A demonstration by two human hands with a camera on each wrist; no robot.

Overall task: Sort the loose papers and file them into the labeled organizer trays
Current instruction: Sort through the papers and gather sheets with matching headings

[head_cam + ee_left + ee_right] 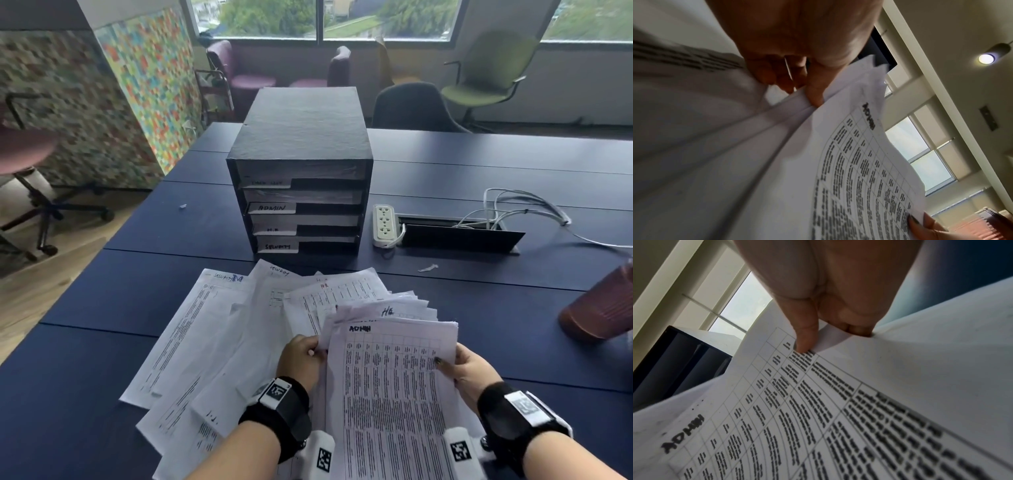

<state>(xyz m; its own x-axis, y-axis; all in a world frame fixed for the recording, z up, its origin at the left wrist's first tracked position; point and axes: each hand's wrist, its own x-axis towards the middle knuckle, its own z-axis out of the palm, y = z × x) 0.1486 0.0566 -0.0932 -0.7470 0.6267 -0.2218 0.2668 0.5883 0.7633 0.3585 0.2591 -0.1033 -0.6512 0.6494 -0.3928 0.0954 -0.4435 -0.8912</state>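
**Both hands gripping the top sheet, headed ADMIN, above a fan of unsorted papers.**

The right hand (469,370) pinches the right edge of the ADMIN sheet (390,394), thumb on top and fingers curled beneath; the left hand (303,356) nips the left edges of the sheets with curled fingertips (815,95). To do this step well, the top sheet should probably be peeled off alone, then carried flat so it does not buckle at the slot. The remaining loose papers (212,342) lie fanned on the dark blue table (85,394), with headings SECURITY and HR legible. Beyond them stands the black organizer (301,164), four stacked trays open towards the person. The lower three labels read ADMIN (272,208), H.R and SECURITY; the top label is illegible. Each tray appears to hold pale sheets already.
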